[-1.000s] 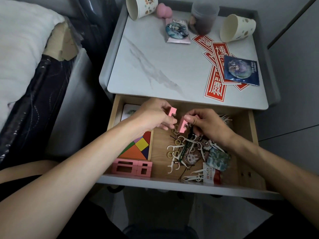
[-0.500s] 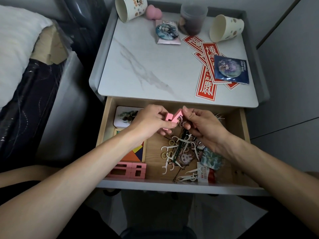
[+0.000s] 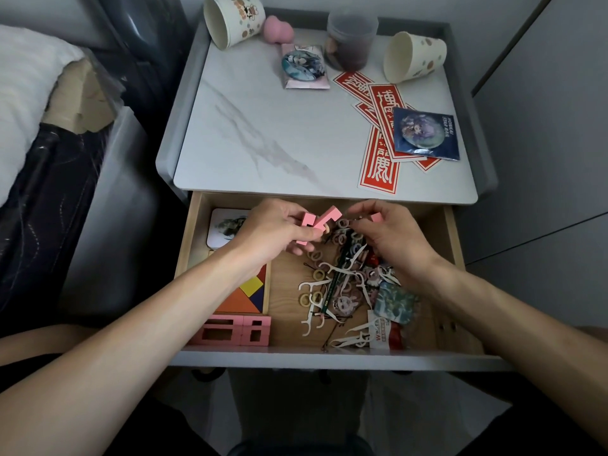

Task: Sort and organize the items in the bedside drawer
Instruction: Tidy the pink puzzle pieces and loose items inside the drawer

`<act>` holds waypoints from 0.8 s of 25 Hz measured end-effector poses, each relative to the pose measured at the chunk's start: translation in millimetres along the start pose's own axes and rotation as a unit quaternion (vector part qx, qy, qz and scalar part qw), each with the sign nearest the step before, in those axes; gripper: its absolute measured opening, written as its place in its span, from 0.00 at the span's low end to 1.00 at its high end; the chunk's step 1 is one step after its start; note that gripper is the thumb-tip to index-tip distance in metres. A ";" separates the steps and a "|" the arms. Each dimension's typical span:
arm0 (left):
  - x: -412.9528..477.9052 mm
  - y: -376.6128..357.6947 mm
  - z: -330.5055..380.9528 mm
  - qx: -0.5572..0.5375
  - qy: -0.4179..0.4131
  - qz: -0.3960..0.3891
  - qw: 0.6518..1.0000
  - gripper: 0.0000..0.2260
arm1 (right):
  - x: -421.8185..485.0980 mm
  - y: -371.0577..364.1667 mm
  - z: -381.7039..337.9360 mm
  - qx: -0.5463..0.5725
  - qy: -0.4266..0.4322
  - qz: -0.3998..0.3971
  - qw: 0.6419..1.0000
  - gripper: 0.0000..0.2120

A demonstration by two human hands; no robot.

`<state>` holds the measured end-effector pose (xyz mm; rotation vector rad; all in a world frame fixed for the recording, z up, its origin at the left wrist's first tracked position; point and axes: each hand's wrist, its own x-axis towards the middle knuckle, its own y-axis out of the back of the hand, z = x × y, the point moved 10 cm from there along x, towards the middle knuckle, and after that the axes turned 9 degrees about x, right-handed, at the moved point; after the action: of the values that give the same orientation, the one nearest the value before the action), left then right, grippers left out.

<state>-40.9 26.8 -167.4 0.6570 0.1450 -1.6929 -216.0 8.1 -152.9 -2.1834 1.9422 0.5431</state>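
The wooden bedside drawer [image 3: 459, 258] stands open below me. My left hand [image 3: 276, 230] grips pink block pieces [image 3: 320, 220] above the drawer's back. My right hand [image 3: 391, 235] pinches a small pink piece [image 3: 376, 218] just to the right of them. Below my hands lies a heap of white floss picks [image 3: 316, 286], small hair rings [image 3: 317, 275] and a green pencil [image 3: 335, 284]. Pink blocks [image 3: 230, 330] are lined up at the front left, behind them a coloured tangram tray [image 3: 250, 296] and a white picture card [image 3: 225, 228].
On the nightstand's marble top [image 3: 263, 126] lie two tipped paper cups [image 3: 230, 19], a pink sponge [image 3: 278, 28], a dark jar [image 3: 350, 41], red stickers [image 3: 378, 159] and two badge packets [image 3: 426, 133]. A bed [image 3: 29, 93] is to the left, grey cabinet doors [image 3: 543, 126] to the right.
The two pink pieces were brought together, and the one my right hand held is now in my left hand. My right hand has drawn back right and now pinches another small pink piece.
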 end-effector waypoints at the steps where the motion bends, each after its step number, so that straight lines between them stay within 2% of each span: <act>1: 0.6 0.1 0.4 0.006 -0.002 0.001 1.000 0.09 | 0.2 1.6 -7.7 -0.045 0.033 0.003 0.998 0.09; 5: 3.4 2.3 2.7 0.042 -0.013 0.010 0.999 0.10 | -5.1 -13.7 -37.5 -0.223 0.133 -0.055 0.964 0.10; 8: 2.6 -0.5 3.6 0.060 -0.020 0.000 0.998 0.09 | -7.4 -23.3 -43.5 -0.287 0.181 -0.085 0.937 0.14; 10: 1.9 -2.4 3.7 0.064 -0.022 -0.007 0.998 0.08 | -9.3 -26.3 -45.8 -0.333 0.208 -0.086 0.916 0.11; 17: 1.8 -6.7 1.3 0.057 -0.032 -0.028 0.997 0.08 | -8.5 -35.7 -39.1 -0.406 0.186 -0.133 0.885 0.10; 20: 0.3 -8.7 2.6 0.045 -0.034 -0.036 0.998 0.09 | -7.0 -36.7 -37.1 -0.373 0.177 -0.145 0.899 0.09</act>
<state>-49.9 27.5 -167.6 0.6671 0.0441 -1.7964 -174.7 6.2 -120.3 -3.1706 1.6547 1.0278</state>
